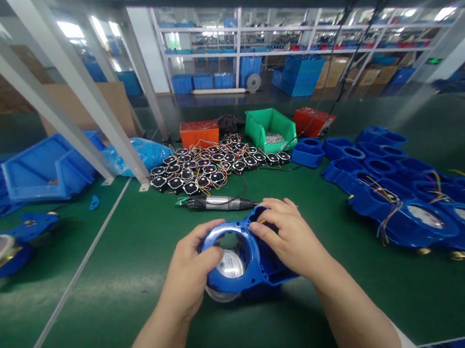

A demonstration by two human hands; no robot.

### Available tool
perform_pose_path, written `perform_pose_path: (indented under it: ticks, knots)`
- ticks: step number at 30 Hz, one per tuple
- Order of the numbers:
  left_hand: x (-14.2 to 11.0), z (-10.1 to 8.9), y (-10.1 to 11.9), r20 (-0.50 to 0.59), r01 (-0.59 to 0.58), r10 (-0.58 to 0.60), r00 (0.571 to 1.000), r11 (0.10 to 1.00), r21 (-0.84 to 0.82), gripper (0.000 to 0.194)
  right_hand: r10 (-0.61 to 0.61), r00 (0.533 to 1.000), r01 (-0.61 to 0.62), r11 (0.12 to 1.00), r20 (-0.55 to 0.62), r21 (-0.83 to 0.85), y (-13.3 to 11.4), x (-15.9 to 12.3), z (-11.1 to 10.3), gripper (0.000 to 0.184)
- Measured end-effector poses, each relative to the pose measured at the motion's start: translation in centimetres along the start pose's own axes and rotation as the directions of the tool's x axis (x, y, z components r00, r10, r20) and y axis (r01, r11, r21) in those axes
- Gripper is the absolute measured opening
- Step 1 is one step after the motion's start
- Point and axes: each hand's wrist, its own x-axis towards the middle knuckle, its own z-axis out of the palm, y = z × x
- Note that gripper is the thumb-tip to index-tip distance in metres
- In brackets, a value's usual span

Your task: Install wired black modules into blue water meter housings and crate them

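Both hands hold a blue plastic meter housing above the green mat. My left hand grips the rim of its round opening, thumb on top and fingers around the outer side. My right hand is closed on the far right part, with fingertips at the edge of the deeper compartment. Through the round opening shows a silvery round meter face, under or behind the ring. Some thin wires show beside the right fingers. Just beyond the housing lies a silver and black electric screwdriver.
Several black motor-like parts with coloured wires lie ahead. Behind them stand a green bin and orange boxes. Blue housings crowd the right. A blue bin and metal posts are at left.
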Motion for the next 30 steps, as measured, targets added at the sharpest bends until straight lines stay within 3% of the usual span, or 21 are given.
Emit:
perform_pose_path:
  ticks: [6, 12, 15, 17, 19, 22, 24, 27, 30]
  knots:
    - [-0.5, -0.4, -0.3, 0.057, 0.047, -0.042, 0.997, 0.995, -0.083, 0.044, -0.058, 0.998, 0.061, 0.984, -0.023, 0.166, -0.5, -0.2, -0.3, 0.030]
    - [-0.8, -0.9, -1.4, 0.147, 0.074, -0.059, 0.987, 0.992, -0.102, 0.043, -0.010, 0.989, 0.043, 0.974, -0.145, 0.223, 0.3, -1.0, 0.1, 0.026]
    - [-0.5, -1.3, -1.9, 0.199, 0.067, -0.047, 0.979, 0.993, -0.095, 0.045, 0.004, 0.989, 0.032, 0.968, -0.147, 0.247, 0.5, -1.2, 0.4, 0.025]
    - [-0.3, -1.2, -1.8, 0.202, -0.001, 0.014, 0.979, 0.998, -0.067, 0.043, 0.004, 0.990, 0.033, 0.965, -0.139, 0.259, 0.5, -1.2, 0.5, 0.025]
    - [-0.2, -1.0, -1.4, 0.172, -0.148, 0.143, 0.975, 0.989, 0.015, 0.041, 0.007, 0.988, 0.033, 0.965, -0.152, 0.260, 0.5, -1.0, 0.6, 0.024]
    - [-0.2, -0.5, -0.9, 0.141, -0.364, 0.342, 0.929, 0.913, 0.183, 0.041, 0.008, 0.984, 0.037, 0.968, -0.179, 0.248, 0.7, -0.9, 0.5, 0.024]
    - [-0.2, -0.6, -1.0, 0.165, -0.399, 0.369, 0.915, 0.887, 0.230, 0.042, 0.020, 0.985, 0.022, 0.969, -0.170, 0.245, 0.7, -1.1, 0.3, 0.025]
    - [0.5, -1.4, -2.2, 0.242, -0.325, 0.277, 0.930, 0.926, 0.191, 0.042, 0.058, 0.989, -0.023, 0.969, -0.136, 0.247, 0.6, -1.7, 0.0, 0.027]
    - [1.7, -2.5, -3.6, 0.307, -0.143, 0.116, 0.945, 0.988, 0.066, 0.043, 0.124, 0.982, -0.083, 0.961, -0.142, 0.264, 0.3, -2.4, -0.1, 0.028]
